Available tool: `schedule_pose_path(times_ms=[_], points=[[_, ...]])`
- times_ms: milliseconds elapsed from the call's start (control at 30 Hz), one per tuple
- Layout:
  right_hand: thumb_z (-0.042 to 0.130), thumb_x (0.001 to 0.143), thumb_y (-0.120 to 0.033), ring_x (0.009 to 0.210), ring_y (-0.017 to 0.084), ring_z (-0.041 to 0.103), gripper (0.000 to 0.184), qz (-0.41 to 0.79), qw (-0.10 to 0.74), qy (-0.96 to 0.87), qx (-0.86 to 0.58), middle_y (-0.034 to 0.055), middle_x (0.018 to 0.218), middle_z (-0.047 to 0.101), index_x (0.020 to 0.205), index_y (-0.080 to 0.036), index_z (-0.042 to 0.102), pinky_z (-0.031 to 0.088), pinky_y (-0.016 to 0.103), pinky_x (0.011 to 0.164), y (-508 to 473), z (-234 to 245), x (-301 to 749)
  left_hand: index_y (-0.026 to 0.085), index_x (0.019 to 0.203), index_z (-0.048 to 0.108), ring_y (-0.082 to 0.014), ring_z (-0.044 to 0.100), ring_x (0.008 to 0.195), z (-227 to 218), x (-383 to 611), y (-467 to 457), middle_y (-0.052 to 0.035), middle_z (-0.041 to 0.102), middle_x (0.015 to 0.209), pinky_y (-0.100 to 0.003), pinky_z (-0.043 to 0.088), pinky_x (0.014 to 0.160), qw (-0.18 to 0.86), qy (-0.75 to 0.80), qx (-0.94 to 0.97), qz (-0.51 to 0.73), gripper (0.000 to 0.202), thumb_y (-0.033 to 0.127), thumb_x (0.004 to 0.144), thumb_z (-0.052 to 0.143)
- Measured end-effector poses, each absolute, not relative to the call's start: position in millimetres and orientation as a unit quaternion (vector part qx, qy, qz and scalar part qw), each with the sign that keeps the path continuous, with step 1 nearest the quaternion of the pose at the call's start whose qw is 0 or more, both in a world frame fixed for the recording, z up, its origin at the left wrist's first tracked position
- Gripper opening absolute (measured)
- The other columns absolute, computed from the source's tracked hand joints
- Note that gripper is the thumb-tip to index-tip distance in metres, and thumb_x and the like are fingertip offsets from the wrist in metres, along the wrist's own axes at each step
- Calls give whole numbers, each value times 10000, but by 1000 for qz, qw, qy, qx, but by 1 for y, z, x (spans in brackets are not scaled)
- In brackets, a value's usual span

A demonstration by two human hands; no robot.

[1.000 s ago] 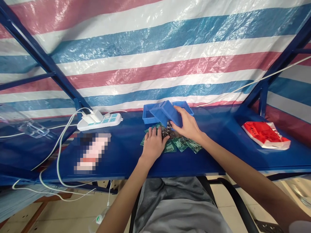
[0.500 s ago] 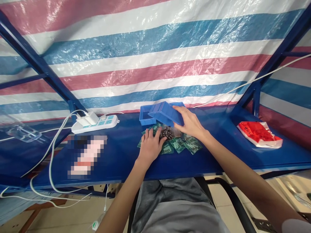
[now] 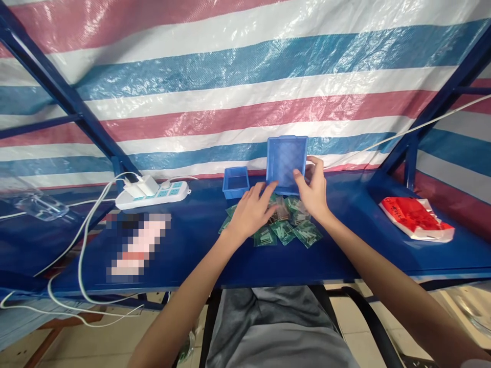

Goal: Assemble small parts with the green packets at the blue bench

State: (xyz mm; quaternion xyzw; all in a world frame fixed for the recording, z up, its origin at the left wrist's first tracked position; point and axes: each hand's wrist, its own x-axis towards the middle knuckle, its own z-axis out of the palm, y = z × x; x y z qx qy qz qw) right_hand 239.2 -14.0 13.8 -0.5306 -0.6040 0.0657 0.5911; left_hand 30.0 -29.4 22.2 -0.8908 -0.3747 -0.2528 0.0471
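Note:
My right hand (image 3: 313, 189) grips a blue plastic bin (image 3: 287, 158) by its right side, thumb inside and fingers round the outer wall. The bin is tipped up on edge, its hollow side facing me, and no parts show in it. My left hand (image 3: 251, 212) is spread over a pile of small green-tinted plastic bags (image 3: 284, 232), its fingertips close to the bin's lower left corner; whether they touch it I cannot tell. Metal-looking pieces show through several bags. A smaller blue box (image 3: 236, 182) stands just behind and left of the pile.
A white power strip (image 3: 153, 196) with plugs and cables lies at the left, near a blurred-out item (image 3: 140, 245). At the right rests a red and white packet (image 3: 417, 220). Blue frame posts and a striped plastic sheet (image 3: 245, 112) stand behind the blue table (image 3: 184, 255).
My right hand has turned the bin from tilted over the pile to upright, facing me, uncovering the smaller box. The dark small parts are now mostly hidden by my left hand, which moved slightly right.

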Motion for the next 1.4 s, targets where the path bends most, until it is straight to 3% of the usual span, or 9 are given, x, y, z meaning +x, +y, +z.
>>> schedule_pose_path(times_ms=[133, 233, 333, 433, 567, 667, 800, 1100, 1400], points=[[408, 990, -616, 923, 268, 675, 541, 126, 600, -576, -541, 87, 1051, 691, 1374, -246, 495, 558, 437, 842, -4, 12, 244, 216, 1206, 652, -220, 660, 1014, 32, 35, 10, -86, 640, 1143, -331, 537, 835, 28, -342, -896, -282, 300, 373, 1048, 450], [307, 1025, -605, 972, 266, 685, 538, 146, 584, -605, -521, 75, 1091, 706, 1317, -259, 598, 565, 424, 853, 2, 15, 252, 202, 1074, 692, -194, 659, 931, 36, 24, 38, -66, 688, 1037, -306, 526, 816, -25, -335, -868, -364, 269, 399, 1025, 516], [370, 1025, -524, 1042, 277, 676, 469, 77, 542, -651, -527, 91, 1112, 724, 1146, -233, 718, 541, 436, 935, 10, 15, 267, 183, 1055, 704, -186, 650, 859, 29, 9, 57, -68, 704, 1013, -294, 511, 774, -43, -378, -821, -426, 273, 406, 1004, 555], [526, 954, -368, 1062, 291, 674, 304, 12, 473, -672, -570, 119, 1113, 735, 1052, -197, 758, 495, 462, 1014, 22, 4, 281, 181, 1059, 726, -197, 655, 845, 15, 3, 65, -69, 720, 1005, -303, 494, 776, -46, -414, -821, -389, 268, 399, 987, 587], [575, 915, -267, 1053, 285, 684, 246, 22, 362, -690, -626, 115, 1092, 752, 1030, -184, 776, 491, 434, 1009, 35, -16, 289, 212, 1080, 750, -267, 635, 1015, -2, 9, 64, -79, 727, 989, -384, 467, 906, 16, -466, -829, -310, 253, 376, 993, 578], [560, 953, -295, 1060, 270, 689, 262, 24, 327, -692, -644, 105, 1090, 765, 1034, -181, 781, 490, 382, 992, 39, -24, 290, 228, 1116, 752, -287, 592, 1126, -7, 11, 61, -114, 652, 1194, -411, 453, 947, 54, -500, -813, -295, 280, 396, 1001, 560], [557, 976, -357, 1040, 268, 701, 293, 19, 305, -680, -667, 107, 1075, 778, 1039, -182, 784, 497, 341, 941, 40, -26, 295, 262, 1127, 750, -294, 570, 1162, -11, 7, 59, -116, 548, 1286, -420, 450, 960, 73, -519, -817, -243, 266, 397, 999, 561], [589, 973, -396, 914, 250, 726, 286, 22, 346, -694, -631, 87, 1063, 788, 1080, -204, 773, 519, 334, 864, 37, -28, 292, 217, 1296, 686, -223, 656, 981, -9, -12, 67, -87, 597, 1129, -347, 509, 905, -1, -449, -865, -227, 354, 293, 1036, 459], [614, 962, -372, 898, 244, 733, 243, 49, 335, -705, -624, 63, 970, 797, 966, -206, 792, 513, 311, 813, 36, -23, 296, 172, 1218, 740, -206, 654, 907, -7, -18, 70, -80, 607, 1021, -321, 529, 870, -32, -411, -878, -244, 347, 230, 1020, 462]])
